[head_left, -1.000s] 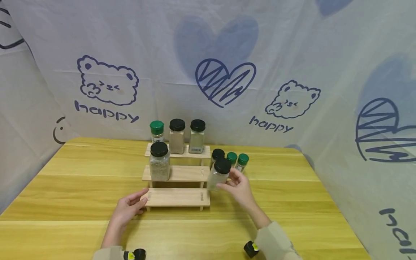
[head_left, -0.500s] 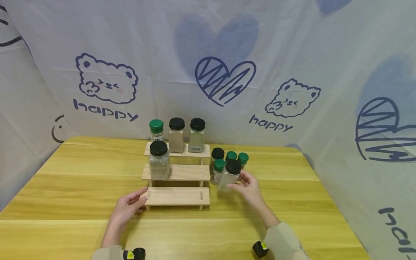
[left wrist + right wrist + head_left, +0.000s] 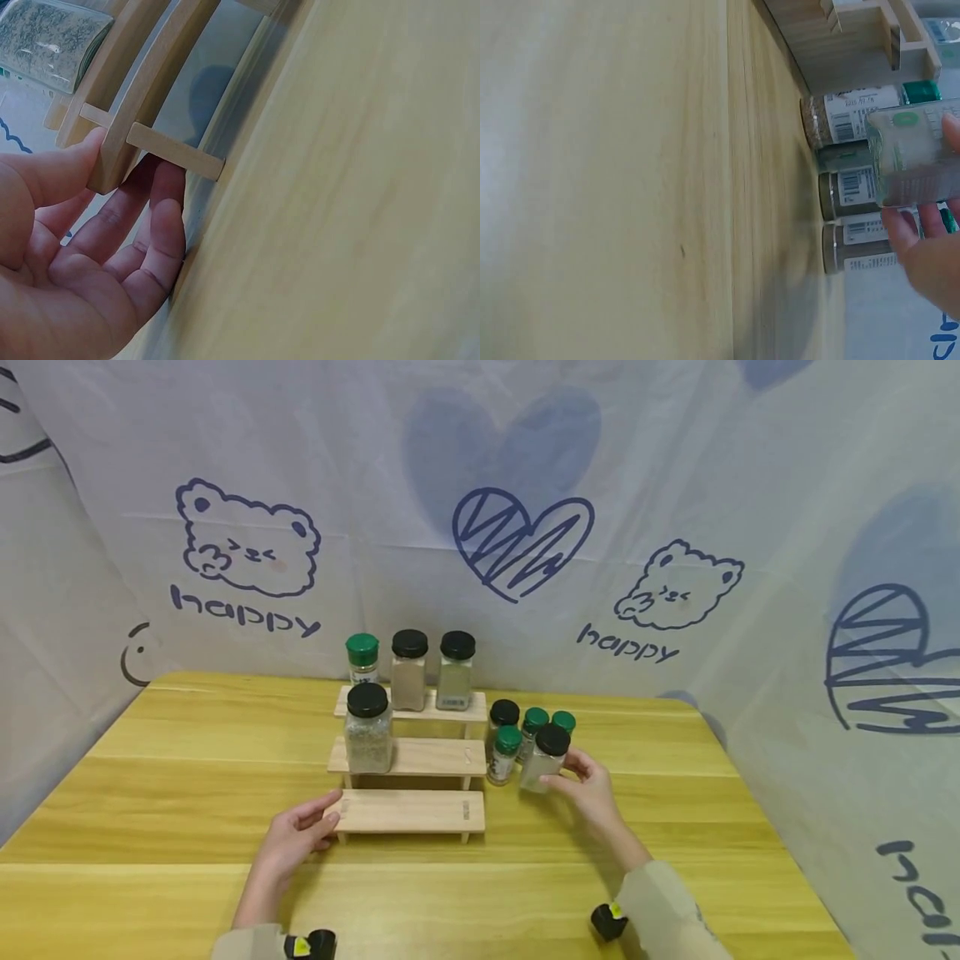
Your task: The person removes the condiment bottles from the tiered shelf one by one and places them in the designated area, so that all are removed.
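Note:
My right hand [image 3: 596, 792] holds a clear spice jar with a black lid [image 3: 542, 768], right of the wooden tiered rack [image 3: 408, 811]. In the right wrist view this jar [image 3: 907, 154] is above the table, its base overlapping the standing jars. My left hand [image 3: 291, 838] grips the left end of the rack's lowest tier; in the left wrist view the thumb lies over the board [image 3: 120, 142] and fingers curl beneath it. On the middle tier, at the left, stands a large black-lidded jar [image 3: 368, 739]. The top tier bears a green-lidded jar [image 3: 363, 653] and two black-lidded jars [image 3: 409, 672].
Several smaller jars stand on the table right of the rack: a green-lidded one [image 3: 503, 758] in front, a black-lidded one [image 3: 504, 713] and more green-lidded ones [image 3: 536, 720] behind. A printed cloth [image 3: 375, 527] hangs at the table's back edge.
My right hand has moved the black-lidded jar rightward, away from the rack's side, uncovering the front green-lidded jar. My left hand stays at the rack's lowest tier.

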`<state>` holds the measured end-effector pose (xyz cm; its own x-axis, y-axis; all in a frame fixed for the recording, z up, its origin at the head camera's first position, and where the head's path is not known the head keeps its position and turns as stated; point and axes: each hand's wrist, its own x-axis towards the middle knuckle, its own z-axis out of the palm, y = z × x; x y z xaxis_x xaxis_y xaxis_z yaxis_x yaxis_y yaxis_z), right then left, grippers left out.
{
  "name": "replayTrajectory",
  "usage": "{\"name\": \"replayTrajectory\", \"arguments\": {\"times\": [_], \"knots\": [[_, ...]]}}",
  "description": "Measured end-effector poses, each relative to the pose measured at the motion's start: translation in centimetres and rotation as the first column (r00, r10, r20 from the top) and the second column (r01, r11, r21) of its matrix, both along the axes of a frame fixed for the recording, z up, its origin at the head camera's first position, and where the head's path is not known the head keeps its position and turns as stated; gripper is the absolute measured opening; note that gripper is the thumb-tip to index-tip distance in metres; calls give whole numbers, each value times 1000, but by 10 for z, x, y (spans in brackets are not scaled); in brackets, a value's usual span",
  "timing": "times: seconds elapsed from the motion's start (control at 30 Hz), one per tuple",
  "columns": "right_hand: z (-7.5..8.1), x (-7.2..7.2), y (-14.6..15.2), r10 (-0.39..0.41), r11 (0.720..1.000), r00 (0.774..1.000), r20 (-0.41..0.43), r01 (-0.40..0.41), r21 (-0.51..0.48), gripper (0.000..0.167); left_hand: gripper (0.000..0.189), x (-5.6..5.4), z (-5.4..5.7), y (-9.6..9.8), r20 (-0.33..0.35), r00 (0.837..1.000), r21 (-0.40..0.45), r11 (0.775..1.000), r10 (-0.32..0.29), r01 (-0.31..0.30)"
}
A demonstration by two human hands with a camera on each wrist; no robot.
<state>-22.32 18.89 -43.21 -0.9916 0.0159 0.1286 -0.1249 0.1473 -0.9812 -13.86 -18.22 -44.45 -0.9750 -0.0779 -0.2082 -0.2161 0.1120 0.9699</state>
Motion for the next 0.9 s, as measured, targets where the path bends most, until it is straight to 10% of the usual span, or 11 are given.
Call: {"name": "replayTrajectory", "arguments": {"times": [0.9], "knots": [[-12, -22, -9, 79, 995, 996, 46, -81, 51, 45, 43, -1, -2, -2, -2, 1000, -5, 1000, -2, 2]]}}
